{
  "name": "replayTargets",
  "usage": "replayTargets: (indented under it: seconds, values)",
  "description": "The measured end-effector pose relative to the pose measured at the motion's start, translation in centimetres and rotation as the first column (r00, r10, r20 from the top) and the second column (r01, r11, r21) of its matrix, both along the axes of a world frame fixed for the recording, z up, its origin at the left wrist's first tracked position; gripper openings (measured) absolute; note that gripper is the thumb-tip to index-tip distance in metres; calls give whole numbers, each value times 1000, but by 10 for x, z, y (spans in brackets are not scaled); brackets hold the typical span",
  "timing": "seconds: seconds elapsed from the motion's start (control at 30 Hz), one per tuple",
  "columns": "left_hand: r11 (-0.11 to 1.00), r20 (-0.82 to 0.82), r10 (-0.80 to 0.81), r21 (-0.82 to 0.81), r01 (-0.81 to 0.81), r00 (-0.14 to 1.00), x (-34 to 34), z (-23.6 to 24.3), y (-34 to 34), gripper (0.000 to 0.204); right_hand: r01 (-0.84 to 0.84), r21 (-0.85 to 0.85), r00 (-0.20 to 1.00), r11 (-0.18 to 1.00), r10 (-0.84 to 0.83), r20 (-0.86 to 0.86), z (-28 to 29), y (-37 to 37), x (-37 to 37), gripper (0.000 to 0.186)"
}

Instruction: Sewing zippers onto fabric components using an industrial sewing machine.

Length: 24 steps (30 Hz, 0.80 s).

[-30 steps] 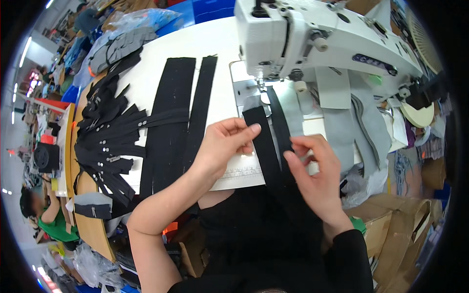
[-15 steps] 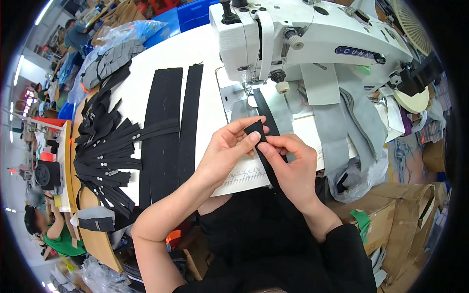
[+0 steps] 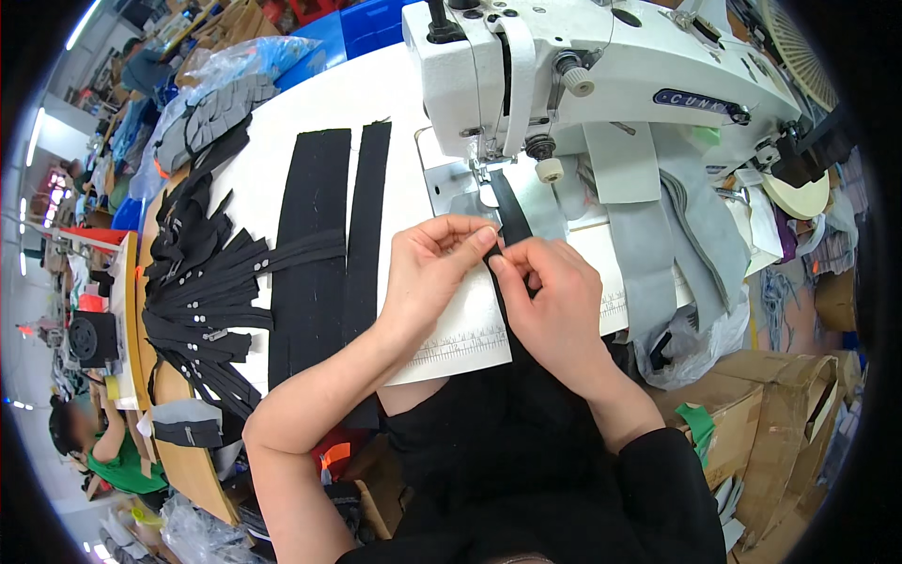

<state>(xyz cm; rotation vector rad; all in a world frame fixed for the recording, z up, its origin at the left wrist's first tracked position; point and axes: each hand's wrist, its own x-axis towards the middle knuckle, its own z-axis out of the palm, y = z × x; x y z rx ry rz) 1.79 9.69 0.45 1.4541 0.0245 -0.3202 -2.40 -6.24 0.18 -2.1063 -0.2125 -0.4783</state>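
Note:
In front of the white sewing machine (image 3: 601, 66), a black fabric strip (image 3: 510, 211) runs from beside the presser foot (image 3: 487, 188) down toward me. My left hand (image 3: 434, 263) pinches the strip's edge between thumb and forefinger. Close against it, my right hand (image 3: 552, 287) is closed on the same strip, its fingers partly curled out of sight. The strip passes between my hands and hangs over the table's near edge. To the left lie a wide black fabric panel (image 3: 310, 207) and a narrower black panel (image 3: 368, 188).
Black strips with metal snaps (image 3: 202, 301) are heaped at the left. Grey fabric pieces (image 3: 648, 244) lie under the machine arm at the right. A cardboard box (image 3: 752, 423) stands low at the right. A person in green (image 3: 122, 461) sits far left.
My hands have drawn closer together at the strip, and the folded end that showed between my fingers is now mostly covered. The right hand has turned, its fingers more curled.

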Motion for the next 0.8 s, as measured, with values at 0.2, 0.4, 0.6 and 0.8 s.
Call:
replayTargets:
  seconds: [0.2, 0.4, 0.6, 0.8]
  values:
    - [829, 468, -125, 533, -166, 875, 18, -5, 12, 19, 29, -374, 998, 927, -5, 67, -2, 2, 27, 15]
    - [681, 640, -402, 687, -254, 655, 14, -13, 15, 25, 65, -461, 998, 885, -49, 47, -1, 3, 35, 18]
    - [567, 575, -499, 783, -258, 648, 2, -3, 12, 30, 127, -390, 992, 912, -125, 30, -3, -1, 12, 24]
    - [538, 537, -510, 808, -238, 672, 0, 4, 19, 31, 73, -393, 997, 917, -75, 11, -12, 0, 2, 24]
